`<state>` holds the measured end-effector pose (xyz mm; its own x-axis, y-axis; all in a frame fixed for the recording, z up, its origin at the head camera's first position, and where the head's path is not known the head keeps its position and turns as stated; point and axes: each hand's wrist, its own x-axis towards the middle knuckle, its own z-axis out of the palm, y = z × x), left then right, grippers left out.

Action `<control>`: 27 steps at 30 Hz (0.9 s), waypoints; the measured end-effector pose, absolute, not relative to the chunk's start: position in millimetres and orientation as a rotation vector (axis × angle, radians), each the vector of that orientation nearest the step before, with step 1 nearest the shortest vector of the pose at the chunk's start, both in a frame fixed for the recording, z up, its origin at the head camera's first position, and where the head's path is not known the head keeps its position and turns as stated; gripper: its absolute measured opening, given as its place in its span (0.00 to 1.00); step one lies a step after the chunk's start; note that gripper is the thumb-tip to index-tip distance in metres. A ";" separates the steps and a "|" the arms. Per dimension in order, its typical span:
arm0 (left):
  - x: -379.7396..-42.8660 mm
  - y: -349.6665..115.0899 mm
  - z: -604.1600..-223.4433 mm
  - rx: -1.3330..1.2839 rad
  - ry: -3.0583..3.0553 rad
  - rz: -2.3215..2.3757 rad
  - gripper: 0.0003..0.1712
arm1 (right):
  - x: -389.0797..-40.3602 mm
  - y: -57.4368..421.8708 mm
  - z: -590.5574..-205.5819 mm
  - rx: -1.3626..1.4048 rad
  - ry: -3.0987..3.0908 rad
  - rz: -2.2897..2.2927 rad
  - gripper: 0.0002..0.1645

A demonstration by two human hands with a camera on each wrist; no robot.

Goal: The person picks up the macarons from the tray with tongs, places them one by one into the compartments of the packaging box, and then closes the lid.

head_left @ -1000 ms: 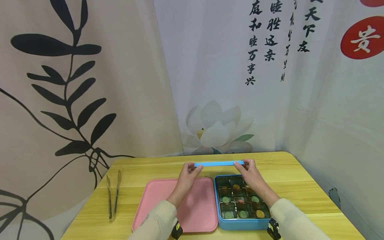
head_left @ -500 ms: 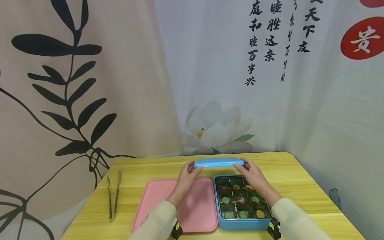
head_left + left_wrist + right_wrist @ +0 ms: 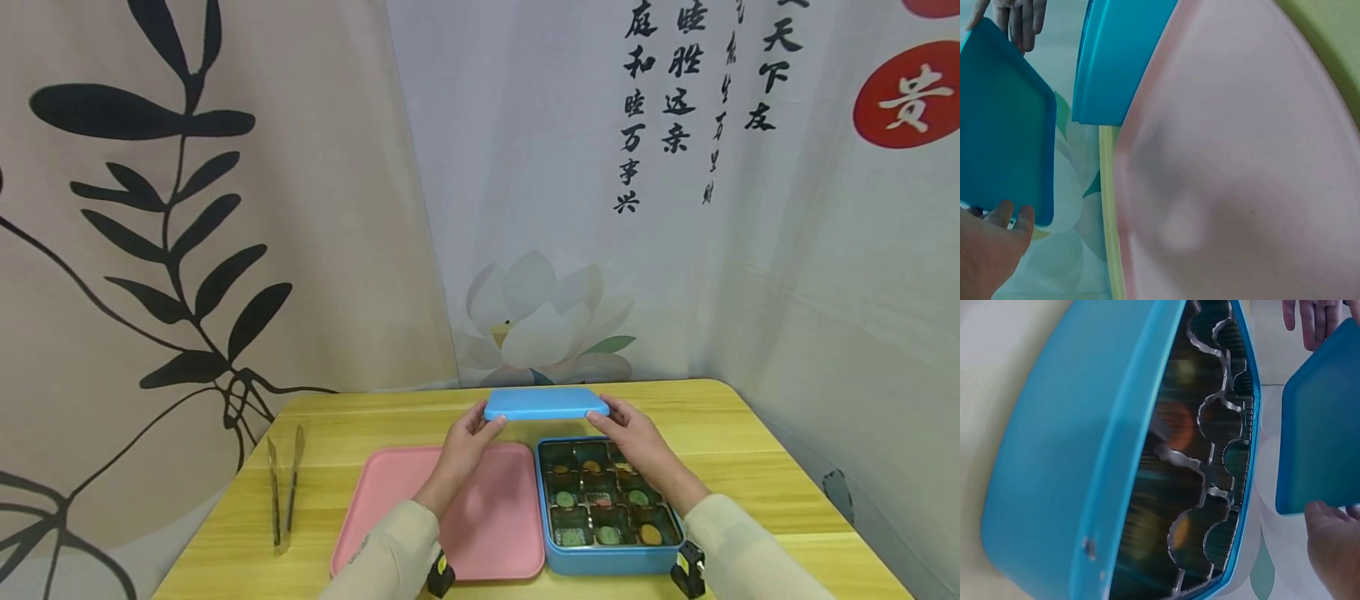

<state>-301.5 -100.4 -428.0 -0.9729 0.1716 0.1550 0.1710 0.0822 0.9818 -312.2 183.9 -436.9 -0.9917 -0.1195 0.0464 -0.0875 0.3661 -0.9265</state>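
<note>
A blue lid [image 3: 547, 403] is held up above the far part of the table by its two short ends. My left hand [image 3: 463, 450] pinches its left end, thumb in front. At the right end my right hand [image 3: 639, 440] does the same. Below the right hand stands the open blue box [image 3: 611, 562], its dark divided insert holding several small round green and orange pieces, perhaps cookies; the right hand and forearm hide part of it. The left wrist view shows the hollow underside of the lid [image 3: 1007, 131]; the right wrist view looks into the compartments.
Left of the box, close beside it, lies a pink tray [image 3: 498, 508] under my left forearm. A pair of tongs [image 3: 289, 492] lies farther left on the wooden table [image 3: 757, 500]. A printed curtain [image 3: 360, 208] hangs behind the table's far edge.
The lid has tilted: one second ago it showed edge-on as a thin strip, and now its broad top face shows. Both hands keep hold and have barely shifted.
</note>
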 end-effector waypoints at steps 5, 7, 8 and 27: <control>-312.9 -100.8 -442.3 0.387 2.356 2.044 0.41 | -312.4 186.1 -435.4 -0.206 2.540 -1.749 0.53; -319.1 -101.0 -450.1 0.400 2.365 2.029 0.41 | -312.7 187.1 -435.3 -0.219 2.537 -1.749 0.53; -321.7 -101.1 -453.8 0.403 2.360 2.025 0.41 | -312.9 187.8 -435.2 -0.229 2.537 -1.750 0.52; -325.2 -108.1 -456.4 0.366 2.320 1.971 0.48 | -312.5 195.2 -436.4 -0.320 2.520 -1.707 0.52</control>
